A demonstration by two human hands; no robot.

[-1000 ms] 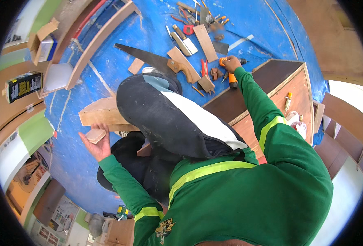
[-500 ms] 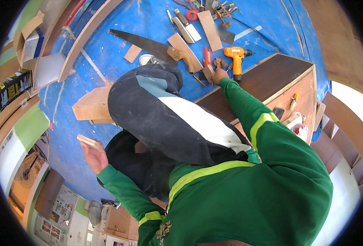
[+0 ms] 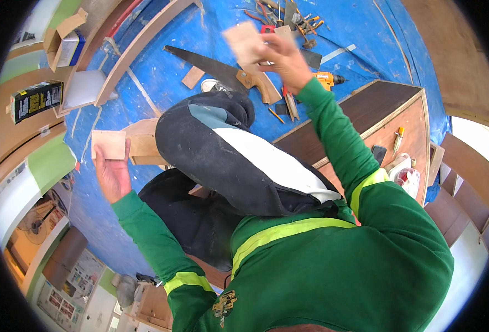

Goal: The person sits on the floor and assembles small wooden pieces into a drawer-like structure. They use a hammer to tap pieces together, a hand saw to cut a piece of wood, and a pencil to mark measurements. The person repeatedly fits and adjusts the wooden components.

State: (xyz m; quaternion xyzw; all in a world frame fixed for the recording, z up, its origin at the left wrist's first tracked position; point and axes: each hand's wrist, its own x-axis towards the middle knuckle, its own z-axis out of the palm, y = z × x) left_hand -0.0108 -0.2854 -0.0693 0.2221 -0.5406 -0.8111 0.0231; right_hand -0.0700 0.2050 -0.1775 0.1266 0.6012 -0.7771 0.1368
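Sheet, tools and hands seen from above. The blue sheet [image 3: 89, 205] spreads beneath both hands, its bare stretch lying below and left of the left hand [image 3: 114, 178]. The cabinet [image 3: 355, 113] stands below and right of the right hand [image 3: 287, 62], its pale edge slanting up to the right. The saw [image 3: 214, 65] lies left of and below the right hand, blade tip toward the upper left. The drill [image 3: 324, 80] sits just beside the right wrist, chuck to the right. The right hand, forearm slanting up-left, pinches the right piece [image 3: 243, 41]; this wood, slightly blurred, extends up-left from the fingertips. The left hand, palm visible, holds the left piece [image 3: 109, 145] above the palm, broad face toward the camera; nearly square, it shows no clear long axis.
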